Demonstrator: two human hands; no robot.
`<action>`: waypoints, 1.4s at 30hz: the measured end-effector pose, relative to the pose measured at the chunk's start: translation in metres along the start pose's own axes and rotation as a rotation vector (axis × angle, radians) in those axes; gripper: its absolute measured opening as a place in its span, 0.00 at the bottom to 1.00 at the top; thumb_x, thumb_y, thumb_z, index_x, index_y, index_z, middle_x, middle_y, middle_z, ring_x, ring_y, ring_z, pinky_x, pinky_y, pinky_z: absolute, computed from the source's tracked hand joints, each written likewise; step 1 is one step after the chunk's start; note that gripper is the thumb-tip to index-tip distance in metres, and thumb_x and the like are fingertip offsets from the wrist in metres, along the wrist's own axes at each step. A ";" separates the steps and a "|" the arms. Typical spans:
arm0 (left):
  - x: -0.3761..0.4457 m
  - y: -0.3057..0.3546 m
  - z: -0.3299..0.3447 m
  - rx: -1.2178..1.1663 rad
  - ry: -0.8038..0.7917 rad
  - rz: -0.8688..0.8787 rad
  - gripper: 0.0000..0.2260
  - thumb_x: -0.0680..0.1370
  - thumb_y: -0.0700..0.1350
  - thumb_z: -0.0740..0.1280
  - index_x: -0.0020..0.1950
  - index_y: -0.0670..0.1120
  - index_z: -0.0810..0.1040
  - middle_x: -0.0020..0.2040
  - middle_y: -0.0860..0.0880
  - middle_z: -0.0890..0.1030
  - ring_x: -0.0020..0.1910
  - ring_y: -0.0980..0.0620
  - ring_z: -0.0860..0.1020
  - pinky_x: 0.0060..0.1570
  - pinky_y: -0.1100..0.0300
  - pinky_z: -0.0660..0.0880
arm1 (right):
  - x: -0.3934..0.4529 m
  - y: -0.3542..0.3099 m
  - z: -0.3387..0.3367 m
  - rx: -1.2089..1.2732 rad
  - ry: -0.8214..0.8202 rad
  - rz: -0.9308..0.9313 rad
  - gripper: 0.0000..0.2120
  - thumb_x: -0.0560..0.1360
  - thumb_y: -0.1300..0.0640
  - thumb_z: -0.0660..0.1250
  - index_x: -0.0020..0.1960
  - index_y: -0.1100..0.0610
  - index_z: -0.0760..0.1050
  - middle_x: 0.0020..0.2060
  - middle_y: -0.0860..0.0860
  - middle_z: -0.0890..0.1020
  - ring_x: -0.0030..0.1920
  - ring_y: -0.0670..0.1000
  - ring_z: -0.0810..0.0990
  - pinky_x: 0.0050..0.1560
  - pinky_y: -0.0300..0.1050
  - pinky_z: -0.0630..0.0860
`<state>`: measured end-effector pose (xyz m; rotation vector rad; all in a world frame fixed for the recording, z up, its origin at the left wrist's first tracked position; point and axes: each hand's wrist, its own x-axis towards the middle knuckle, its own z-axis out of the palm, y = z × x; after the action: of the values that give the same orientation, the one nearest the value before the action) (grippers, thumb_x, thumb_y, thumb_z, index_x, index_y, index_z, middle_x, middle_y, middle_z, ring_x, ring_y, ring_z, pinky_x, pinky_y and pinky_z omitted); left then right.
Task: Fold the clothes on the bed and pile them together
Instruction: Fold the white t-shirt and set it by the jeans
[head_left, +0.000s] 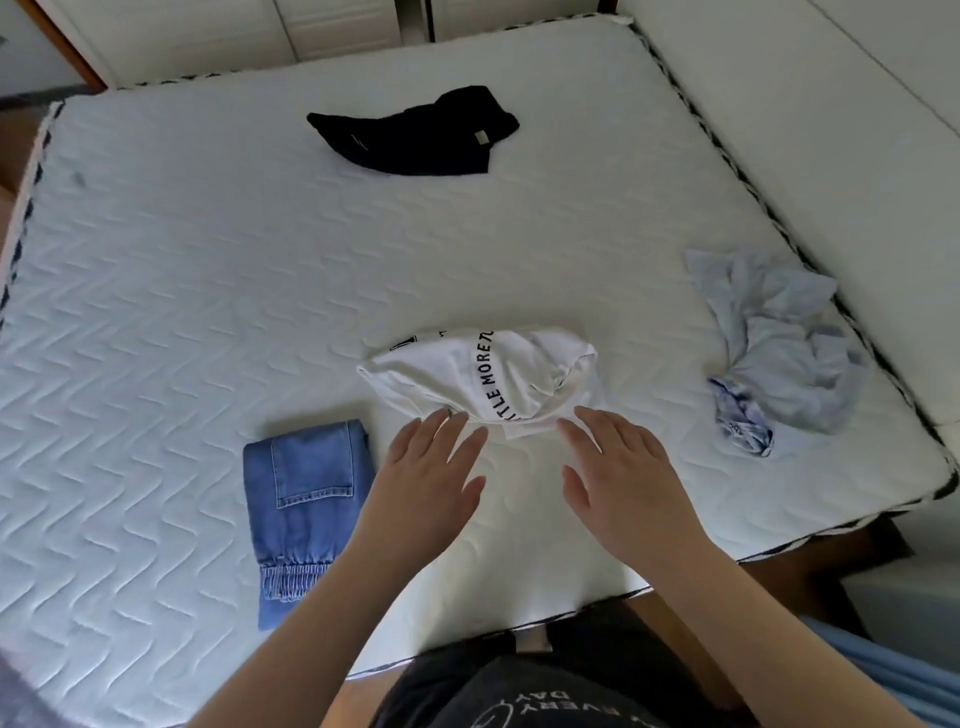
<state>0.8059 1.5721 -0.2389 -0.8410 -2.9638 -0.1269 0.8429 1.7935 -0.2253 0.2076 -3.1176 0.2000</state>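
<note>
I see my left hand (431, 467) and right hand (618, 467) flat with straight fingers, holding nothing, touching the near edge of the bunched white shirt (483, 374) in the middle of the bed (182, 260).

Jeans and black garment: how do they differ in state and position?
The jeans are folded into a neat rectangle near the left hand; the black garment lies loosely bunched on the far side. The jeans are light blue denim, the black garment dark and plain. Both rest on the mattress, untouched.
</note>
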 end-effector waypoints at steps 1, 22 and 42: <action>0.010 0.000 0.005 -0.006 -0.015 -0.010 0.22 0.70 0.48 0.76 0.63 0.43 0.81 0.63 0.42 0.80 0.63 0.41 0.78 0.62 0.44 0.73 | 0.009 0.008 0.004 0.002 -0.012 -0.005 0.21 0.71 0.56 0.70 0.64 0.59 0.76 0.62 0.56 0.78 0.60 0.59 0.78 0.59 0.55 0.74; 0.207 0.038 0.313 -0.116 -0.444 -0.046 0.28 0.82 0.49 0.58 0.81 0.50 0.51 0.80 0.45 0.54 0.78 0.44 0.54 0.75 0.49 0.53 | 0.154 0.196 0.264 0.021 -0.374 0.046 0.29 0.77 0.50 0.62 0.76 0.56 0.60 0.73 0.54 0.66 0.69 0.57 0.68 0.65 0.52 0.66; 0.230 0.024 0.364 -0.243 -0.468 -0.281 0.19 0.80 0.42 0.60 0.72 0.49 0.65 0.61 0.46 0.76 0.55 0.42 0.77 0.47 0.50 0.76 | 0.170 0.184 0.348 0.804 -0.307 0.684 0.13 0.78 0.58 0.62 0.62 0.58 0.73 0.53 0.54 0.80 0.53 0.56 0.78 0.47 0.43 0.68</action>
<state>0.6106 1.7467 -0.5818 -0.5212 -3.5541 -0.3540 0.6492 1.9078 -0.5902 -0.9155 -3.0331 1.5289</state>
